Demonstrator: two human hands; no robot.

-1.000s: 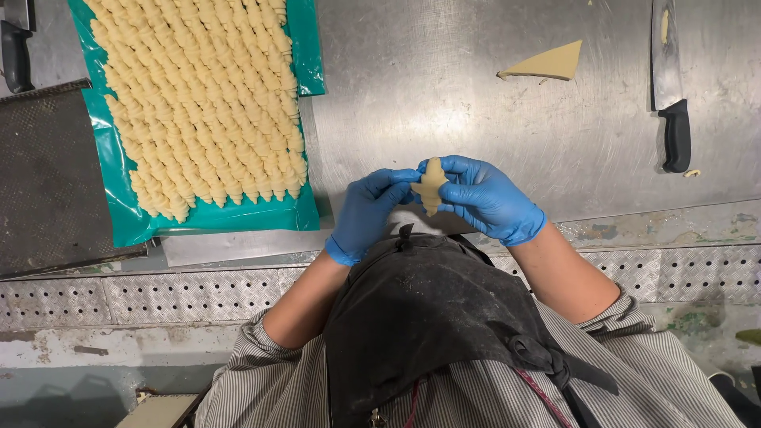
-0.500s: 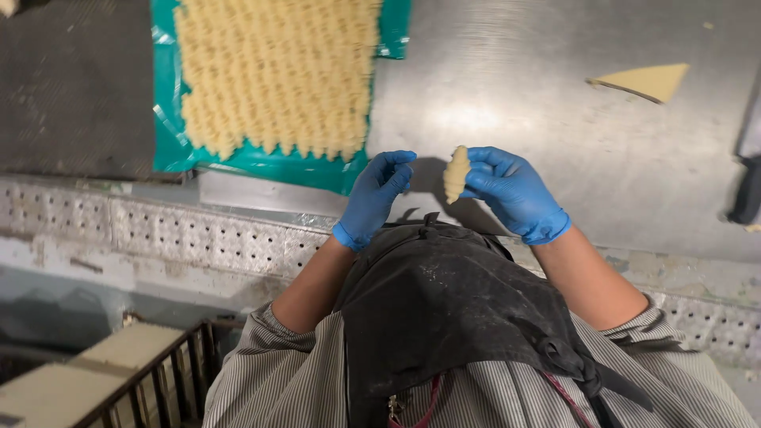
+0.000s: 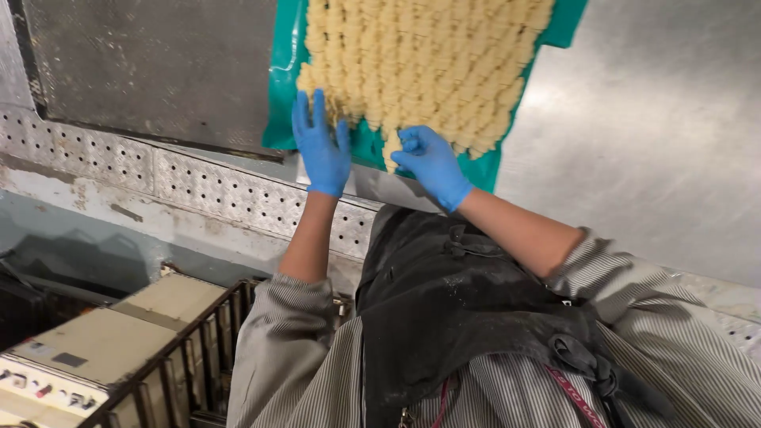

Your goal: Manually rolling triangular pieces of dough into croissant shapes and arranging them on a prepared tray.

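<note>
Both hands now at dough rows

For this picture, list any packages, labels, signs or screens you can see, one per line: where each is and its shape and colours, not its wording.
Teal plastic sheet: on the steel counter, under rows of pale dough pieces.
Cream box with small coloured spots: bottom left, behind a dark rack.
No screens or signs.

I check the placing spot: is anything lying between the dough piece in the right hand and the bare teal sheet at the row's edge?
Nothing visible. The right hand holds the dough piece right at the teal sheet, beside the rows.
</note>
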